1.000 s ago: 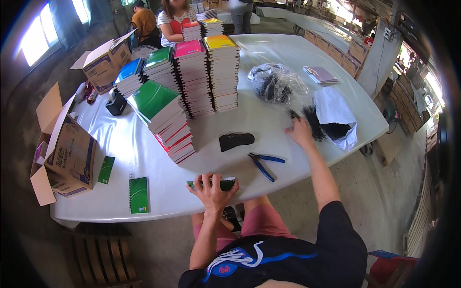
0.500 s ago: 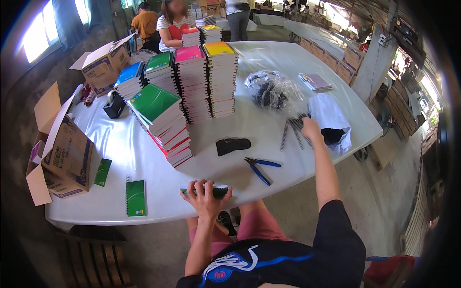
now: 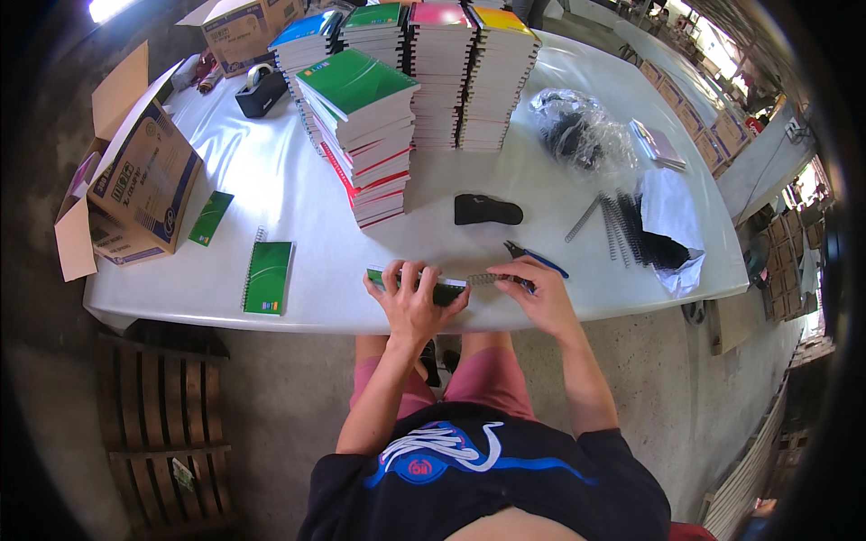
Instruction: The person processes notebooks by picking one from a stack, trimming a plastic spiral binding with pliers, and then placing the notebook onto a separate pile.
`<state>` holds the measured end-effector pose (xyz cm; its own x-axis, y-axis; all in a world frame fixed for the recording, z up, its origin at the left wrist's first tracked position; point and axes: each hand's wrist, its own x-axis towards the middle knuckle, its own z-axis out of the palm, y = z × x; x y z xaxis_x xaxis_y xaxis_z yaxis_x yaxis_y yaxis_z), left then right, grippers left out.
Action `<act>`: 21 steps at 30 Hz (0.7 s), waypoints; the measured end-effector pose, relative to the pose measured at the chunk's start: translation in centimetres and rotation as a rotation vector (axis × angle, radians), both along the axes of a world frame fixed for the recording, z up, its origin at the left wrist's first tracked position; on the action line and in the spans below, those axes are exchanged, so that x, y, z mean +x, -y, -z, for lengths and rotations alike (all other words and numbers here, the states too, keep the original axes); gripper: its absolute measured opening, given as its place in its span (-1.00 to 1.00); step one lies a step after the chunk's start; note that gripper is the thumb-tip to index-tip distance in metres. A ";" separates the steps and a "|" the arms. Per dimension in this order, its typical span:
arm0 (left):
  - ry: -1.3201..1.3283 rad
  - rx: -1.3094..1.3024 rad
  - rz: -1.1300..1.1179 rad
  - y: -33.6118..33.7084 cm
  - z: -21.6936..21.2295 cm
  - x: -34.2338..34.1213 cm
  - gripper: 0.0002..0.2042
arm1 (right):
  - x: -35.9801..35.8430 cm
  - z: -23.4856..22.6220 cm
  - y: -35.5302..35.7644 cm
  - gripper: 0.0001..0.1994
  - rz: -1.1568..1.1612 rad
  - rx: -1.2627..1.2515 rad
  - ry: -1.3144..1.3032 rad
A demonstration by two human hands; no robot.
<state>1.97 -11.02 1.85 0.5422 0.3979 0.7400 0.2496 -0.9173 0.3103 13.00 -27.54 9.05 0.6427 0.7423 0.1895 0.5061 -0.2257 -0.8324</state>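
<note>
My left hand point(image 3: 412, 298) presses down on a small green notebook point(image 3: 379, 276) at the near edge of the white table point(image 3: 271, 198). My right hand point(image 3: 534, 290) holds a metal spiral coil point(image 3: 483, 279) against the notebook's right end. Blue-handled pliers point(image 3: 541, 260) lie just beyond my right hand. A black oblong object point(image 3: 487, 210) rests a little farther back. Several loose metal spirals point(image 3: 609, 221) lie to the right, next to a white sheet point(image 3: 672, 212).
Tall stacks of spiral notebooks point(image 3: 424, 81) fill the table's middle and back. A green notebook point(image 3: 269, 276) and a green booklet point(image 3: 210, 217) lie at the left near an open cardboard box point(image 3: 135, 189). A tape dispenser point(image 3: 260, 90) and a clear plastic bag point(image 3: 577, 135) sit farther back.
My right hand came back from the spirals at the right, carrying one coil to the notebook under my left hand. The camera view tilted down and closer to the table.
</note>
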 end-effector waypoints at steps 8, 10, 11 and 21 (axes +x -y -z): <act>-0.009 -0.008 0.024 0.0 -0.2 -0.2 -0.57 | 1.3 0.6 -1.3 -0.78 -0.051 0.005 0.098; -0.015 -0.020 0.036 0.0 -0.4 -0.2 -0.57 | 1.6 1.2 -1.3 -0.78 -0.096 0.024 0.104; -0.024 -0.025 0.039 -0.1 -0.5 -0.3 -0.57 | 1.7 1.4 -1.3 -0.78 -0.119 0.035 0.106; -0.121 -0.076 0.073 -0.6 -0.8 -0.9 -0.43 | 3.6 0.4 -0.4 -0.72 -0.347 -0.374 -0.428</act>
